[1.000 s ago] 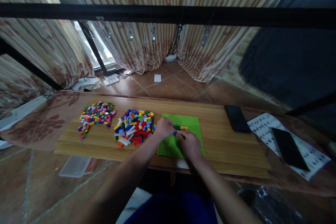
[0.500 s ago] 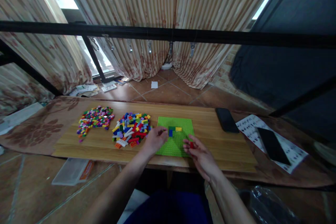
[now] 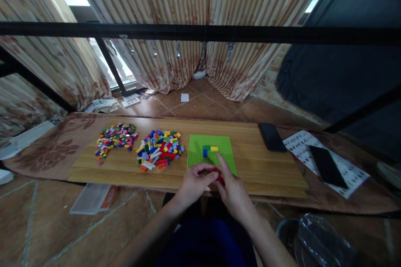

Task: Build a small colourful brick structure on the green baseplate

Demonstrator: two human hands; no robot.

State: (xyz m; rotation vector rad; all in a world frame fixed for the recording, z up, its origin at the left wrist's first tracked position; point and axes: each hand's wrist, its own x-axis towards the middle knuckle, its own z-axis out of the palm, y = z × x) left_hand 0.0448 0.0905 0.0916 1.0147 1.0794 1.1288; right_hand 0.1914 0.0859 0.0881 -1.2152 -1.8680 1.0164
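Note:
My left hand (image 3: 196,181) and my right hand (image 3: 233,190) meet over the front edge of a green studded baseplate (image 3: 194,148). Between their fingertips shows a red toy brick (image 3: 220,178), mostly covered by the fingers. My right hand grips it, its index finger stretched forward over the plate. Against the same brick, my left thumb and fingers are closed. On the plate, a blue brick (image 3: 205,153), a green brick (image 3: 208,148) and a yellow brick (image 3: 214,149) form a corner shape.
Left of the plate lies a pile of larger bricks (image 3: 161,150), with a pile of small pieces (image 3: 115,139) beyond. A black phone (image 3: 272,137) is on the wooden board (image 3: 250,167); another phone (image 3: 327,167) rests on a printed sheet (image 3: 299,142). A clear plastic box (image 3: 87,199) sits below.
My left hand has moved right and nearer to me, joining my right hand at the red brick. The corner of bricks is now uncovered. The view has shifted slightly.

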